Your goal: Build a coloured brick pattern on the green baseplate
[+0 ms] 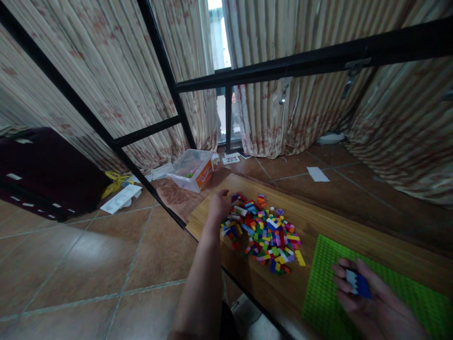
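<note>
At the left edge of a heap of colourful toy building bricks [267, 236] is my left hand [219, 207], its back towards me. Most of its fingers are hidden, and whether anything is between them I cannot make out. Palm up over a green studded baseplate [320, 278], my right hand [371, 293] has its fingers curled round blue and light grey toy bricks [359, 284]. The bricks sit between thumb and fingers, above the plate. A single yellow brick [300, 258] lies at the heap's right side, close to the plate.
A wooden tabletop [311, 215] carries the heap and baseplate. Beyond its far left end stands a clear plastic box [189, 171] with an orange label. A black metal frame [163, 52] rises before the curtains. A dark suitcase [49, 172] stands at left on the tiled floor.
</note>
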The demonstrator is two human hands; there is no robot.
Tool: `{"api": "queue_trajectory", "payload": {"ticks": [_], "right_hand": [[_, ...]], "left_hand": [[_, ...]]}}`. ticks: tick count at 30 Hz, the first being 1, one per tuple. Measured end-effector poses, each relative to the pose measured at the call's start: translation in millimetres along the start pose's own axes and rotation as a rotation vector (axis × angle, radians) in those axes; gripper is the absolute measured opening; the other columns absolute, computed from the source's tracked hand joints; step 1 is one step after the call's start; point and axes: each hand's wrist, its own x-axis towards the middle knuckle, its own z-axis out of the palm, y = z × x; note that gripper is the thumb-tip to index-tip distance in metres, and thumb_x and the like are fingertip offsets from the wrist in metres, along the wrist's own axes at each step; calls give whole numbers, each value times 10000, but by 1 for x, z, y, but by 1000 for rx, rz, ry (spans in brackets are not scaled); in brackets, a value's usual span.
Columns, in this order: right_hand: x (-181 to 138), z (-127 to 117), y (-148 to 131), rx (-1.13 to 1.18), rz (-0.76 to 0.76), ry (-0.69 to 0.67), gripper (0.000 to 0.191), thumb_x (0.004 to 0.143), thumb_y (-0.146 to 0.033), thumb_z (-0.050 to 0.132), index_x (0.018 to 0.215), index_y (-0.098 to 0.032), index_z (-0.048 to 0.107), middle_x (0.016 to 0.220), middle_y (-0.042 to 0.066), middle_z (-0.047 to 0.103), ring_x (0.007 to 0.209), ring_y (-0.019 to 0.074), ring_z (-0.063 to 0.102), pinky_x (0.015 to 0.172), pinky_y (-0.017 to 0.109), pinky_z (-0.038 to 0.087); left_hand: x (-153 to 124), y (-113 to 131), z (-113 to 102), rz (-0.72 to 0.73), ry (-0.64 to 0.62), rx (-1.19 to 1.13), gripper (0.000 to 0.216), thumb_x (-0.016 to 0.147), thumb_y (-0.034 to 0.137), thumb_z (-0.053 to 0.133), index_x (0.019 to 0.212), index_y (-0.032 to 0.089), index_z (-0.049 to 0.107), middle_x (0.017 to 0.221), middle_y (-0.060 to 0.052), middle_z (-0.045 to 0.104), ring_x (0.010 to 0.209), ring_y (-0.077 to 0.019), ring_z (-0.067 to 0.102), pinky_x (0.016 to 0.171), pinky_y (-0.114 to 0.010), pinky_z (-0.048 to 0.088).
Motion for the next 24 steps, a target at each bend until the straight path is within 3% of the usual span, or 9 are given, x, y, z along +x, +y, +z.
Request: {"api": "queue_trajectory", "payload": {"ticks": [5,10,14,15,16,19,21,24], "right_hand": [[5,1,-1,-8,-2,14,274,588,-313,809,800,-186,691,706,-11,596,499,72,522,392,141,465],[8,-1,3,-2,-17,-16,324,559,-322,856,805,-183,697,711,-21,604,514,60,534,412,126,459],[5,0,8,-49,-65,-105,360,539,-342,901,798,-178,712,629,-39,565,482,53,494,397,136,427],[3,2,10,-66,-89,-128,368,542,-341,905,817,-182,719,632,-37,574,484,57,499,398,144,425],[0,4,10,-77,-113,-148,382,543,-342,908,840,-187,724,643,-34,587,490,62,509,400,151,424],[-7,14,12,-92,-150,-191,427,535,-348,913,893,-201,732,739,-9,656,518,80,546,389,166,402],[-10,20,13,-95,-167,-223,441,532,-372,911,893,-195,730,755,-4,663,515,81,538,384,172,391],[-12,26,11,-100,-199,-272,417,581,-448,877,854,-177,715,660,-38,594,465,59,465,371,171,368]], "left_hand": [[1,1,11,10,-81,-26,285,757,71,621,983,155,772,966,-106,763,924,-238,683,871,-327,480],[3,-1,-2,-14,-42,-126,306,736,76,624,1011,113,752,919,-118,740,862,-231,672,810,-331,485],[-12,15,-19,10,-63,-292,367,766,166,644,1124,111,702,909,-87,719,782,-173,658,731,-274,497],[-21,22,-21,20,-101,-378,413,777,222,657,1179,128,674,902,-67,714,741,-150,648,707,-259,501],[-31,30,-21,2,-179,-613,485,753,259,704,1220,137,650,907,-61,709,721,-138,639,699,-256,503],[-68,58,-10,-111,-408,-1041,592,646,300,823,1195,161,650,912,-35,689,746,-124,638,719,-244,517],[-91,76,2,-160,-500,-1115,560,618,262,843,1142,163,670,835,0,658,720,-100,614,721,-230,524],[-117,97,23,-185,-619,-1130,504,618,245,831,1094,163,686,876,-9,663,731,-104,612,707,-239,541]]}}
